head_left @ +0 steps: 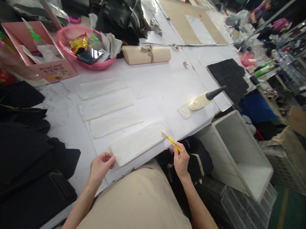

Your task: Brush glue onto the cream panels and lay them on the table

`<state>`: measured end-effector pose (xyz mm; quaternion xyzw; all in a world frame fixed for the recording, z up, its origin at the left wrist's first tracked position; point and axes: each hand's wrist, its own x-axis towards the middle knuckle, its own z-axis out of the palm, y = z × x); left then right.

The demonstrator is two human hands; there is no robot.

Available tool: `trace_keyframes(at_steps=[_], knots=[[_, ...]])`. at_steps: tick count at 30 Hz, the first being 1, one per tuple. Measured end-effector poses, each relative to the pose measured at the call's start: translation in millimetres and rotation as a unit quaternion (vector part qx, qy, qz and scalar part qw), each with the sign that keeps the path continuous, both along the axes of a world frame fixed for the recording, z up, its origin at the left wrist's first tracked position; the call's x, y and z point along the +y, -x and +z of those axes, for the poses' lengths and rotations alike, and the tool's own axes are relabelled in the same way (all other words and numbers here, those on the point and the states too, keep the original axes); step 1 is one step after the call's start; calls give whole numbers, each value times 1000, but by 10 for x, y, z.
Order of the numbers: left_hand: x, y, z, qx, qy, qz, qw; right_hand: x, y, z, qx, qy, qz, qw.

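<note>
The right grip (181, 159) holds the yellow brush (170, 139), bristles at the right end of the nearest pale strip (137, 142). The left grip (102, 165), pinching or merely touching, I cannot tell, probably steadies the strip by the table (164, 90) edge.

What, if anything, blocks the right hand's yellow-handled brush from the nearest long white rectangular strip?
Nothing visible: the right hand holds the yellow-handled brush with its bristles at the right end of the long white rectangular strip; contact is unclear.
</note>
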<state>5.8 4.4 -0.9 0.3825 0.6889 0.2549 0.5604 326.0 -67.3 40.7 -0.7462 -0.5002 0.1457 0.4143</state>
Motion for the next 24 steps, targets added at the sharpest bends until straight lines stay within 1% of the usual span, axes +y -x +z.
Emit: trace_keyframes(at_steps=[4, 6, 8, 10, 12, 13, 15, 17, 20, 22, 24], knots=[[-21, 2, -13, 1, -12, -1, 1000, -32, 28, 49, -99, -12, 31, 994], [-35, 6, -13, 4, -15, -6, 1000, -38, 104, 64, -149, 8, 45, 988], [-41, 10, -9, 4, -14, -9, 1000, -52, 206, 92, -168, 33, 61, 983], [-38, 15, -3, -3, -9, -8, 1000, -77, 313, 143, -139, 50, 99, 984], [-31, 22, 4, -11, -6, -7, 1000, -97, 399, 209, -78, 51, 129, 987], [-29, 26, 7, -13, -7, -6, 1000, -96, 428, 239, -46, 47, 131, 989], [-26, 34, 13, -15, -10, -8, 1000, -54, 450, 275, 0, 30, 107, 994], [-26, 43, 18, -15, -12, -8, 1000, 46, 431, 267, 2, 9, 86, 996], [-29, 59, 23, -16, -17, -8, 1000, 251, 385, 188, -70, -12, 84, 994], [-36, 72, 22, -18, -25, -7, 999, 350, 391, 130, -125, -8, 96, 987], [-48, 84, 20, -7, -40, -10, 999, 371, 433, 102, -146, 7, 130, 981]])
